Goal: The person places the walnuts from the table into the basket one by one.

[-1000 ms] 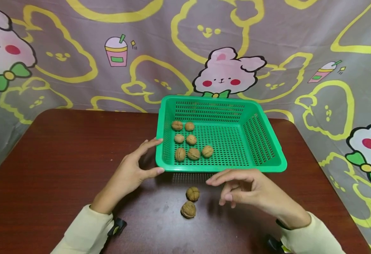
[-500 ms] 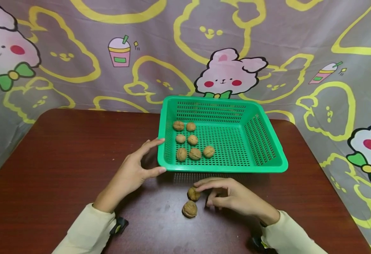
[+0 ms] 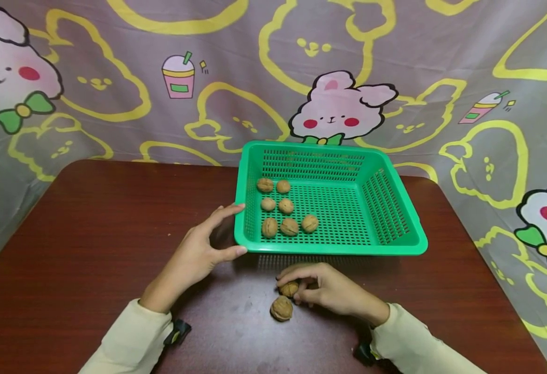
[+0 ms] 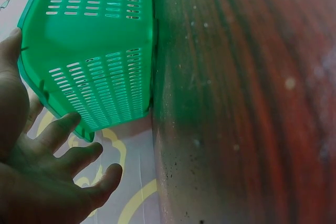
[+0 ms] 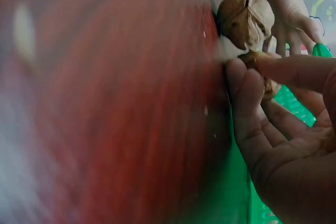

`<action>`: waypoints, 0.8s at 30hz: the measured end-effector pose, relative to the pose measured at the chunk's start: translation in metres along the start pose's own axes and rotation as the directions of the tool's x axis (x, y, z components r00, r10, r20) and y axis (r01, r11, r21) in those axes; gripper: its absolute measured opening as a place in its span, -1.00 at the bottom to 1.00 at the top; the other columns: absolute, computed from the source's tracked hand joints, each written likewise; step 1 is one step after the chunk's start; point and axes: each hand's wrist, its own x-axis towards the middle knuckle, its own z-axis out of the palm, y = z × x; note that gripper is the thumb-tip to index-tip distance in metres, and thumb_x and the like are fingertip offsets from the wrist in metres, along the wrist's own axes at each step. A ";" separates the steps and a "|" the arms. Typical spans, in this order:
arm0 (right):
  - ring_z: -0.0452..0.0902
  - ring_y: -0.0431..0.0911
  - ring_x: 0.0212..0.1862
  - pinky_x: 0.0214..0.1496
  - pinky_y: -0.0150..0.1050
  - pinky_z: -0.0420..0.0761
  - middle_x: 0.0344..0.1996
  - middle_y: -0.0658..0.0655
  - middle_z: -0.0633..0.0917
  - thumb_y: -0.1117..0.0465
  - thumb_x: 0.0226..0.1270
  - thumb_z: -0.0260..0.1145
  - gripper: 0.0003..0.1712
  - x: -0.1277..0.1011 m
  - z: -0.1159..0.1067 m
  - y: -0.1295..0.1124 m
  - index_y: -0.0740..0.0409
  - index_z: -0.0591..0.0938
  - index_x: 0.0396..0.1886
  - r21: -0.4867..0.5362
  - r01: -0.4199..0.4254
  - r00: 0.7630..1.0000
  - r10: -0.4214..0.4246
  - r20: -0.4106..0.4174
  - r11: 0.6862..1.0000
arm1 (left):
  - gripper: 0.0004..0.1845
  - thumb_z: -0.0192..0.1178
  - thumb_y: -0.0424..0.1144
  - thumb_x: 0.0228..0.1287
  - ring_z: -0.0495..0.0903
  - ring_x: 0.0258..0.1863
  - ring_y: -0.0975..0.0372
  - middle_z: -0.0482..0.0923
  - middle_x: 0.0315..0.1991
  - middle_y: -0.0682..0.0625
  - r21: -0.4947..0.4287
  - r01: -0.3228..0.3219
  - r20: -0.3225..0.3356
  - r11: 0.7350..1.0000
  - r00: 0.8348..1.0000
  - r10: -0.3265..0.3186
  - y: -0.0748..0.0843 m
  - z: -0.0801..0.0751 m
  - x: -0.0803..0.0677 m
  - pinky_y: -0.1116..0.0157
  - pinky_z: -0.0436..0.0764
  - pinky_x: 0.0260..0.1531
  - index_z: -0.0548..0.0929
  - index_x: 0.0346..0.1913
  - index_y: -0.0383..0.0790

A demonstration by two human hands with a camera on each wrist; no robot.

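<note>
My right hand (image 3: 336, 290) pinches a brown walnut (image 3: 289, 289) between thumb and fingers on the table, just in front of the green plastic basket (image 3: 338, 250). Much of that walnut is hidden behind the fingers in the right wrist view. A second walnut (image 3: 281, 308) lies close beside it, nearer to me, its seam plain in the right wrist view. My left hand (image 3: 192, 257) rests at the basket's front left corner, index fingertip on the left rim and thumb at the front. Its other fingers spread loosely below the rim in the left wrist view.
Several walnuts (image 3: 289, 227) sit in the left part of the basket, one row along its front wall. The dark red-brown wooden table (image 3: 91, 249) runs back to a grey cloth (image 3: 236, 47) printed with cartoon rabbits, close behind the basket.
My right hand has come left and down from the basket's front edge, and its fingers have closed on the farther walnut. The left hand stays at the basket corner.
</note>
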 end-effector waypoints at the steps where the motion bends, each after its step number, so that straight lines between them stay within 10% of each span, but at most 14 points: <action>1: 0.58 -0.31 -0.33 -0.39 -0.35 0.70 0.24 0.32 0.67 0.51 0.36 0.27 -0.56 0.000 0.001 0.000 0.23 0.72 0.19 -0.007 0.004 1.000 -0.004 -0.008 1.000 | -0.11 0.60 -0.11 0.15 0.07 0.68 -0.10 0.32 0.60 -0.01 -0.002 -0.002 0.000 1.000 1.000 0.002 0.000 0.000 0.000 -0.25 0.19 0.56 0.41 0.53 0.30; 15: 0.65 -0.25 0.10 -0.13 -0.24 0.78 0.20 0.28 0.71 0.48 0.40 0.33 -0.61 -0.024 -0.013 -0.030 0.17 0.73 0.16 -0.063 0.128 0.986 -0.134 -0.099 0.990 | -0.11 0.60 -0.11 0.16 0.07 0.68 -0.08 0.32 0.60 -0.03 -0.005 0.002 -0.001 1.000 1.000 -0.002 0.000 0.001 -0.001 -0.26 0.20 0.55 0.41 0.53 0.33; 24: 0.76 -0.02 -0.22 -0.27 -0.17 0.77 0.21 0.17 0.69 0.48 0.48 0.24 -0.60 -0.035 -0.062 -0.083 0.16 0.71 0.21 0.027 0.056 0.983 -0.051 -0.179 0.998 | -0.10 0.59 -0.10 0.17 0.06 0.69 -0.08 0.29 0.61 -0.06 0.000 0.014 0.008 1.000 1.000 -0.014 0.002 0.000 -0.001 -0.26 0.21 0.55 0.39 0.54 0.33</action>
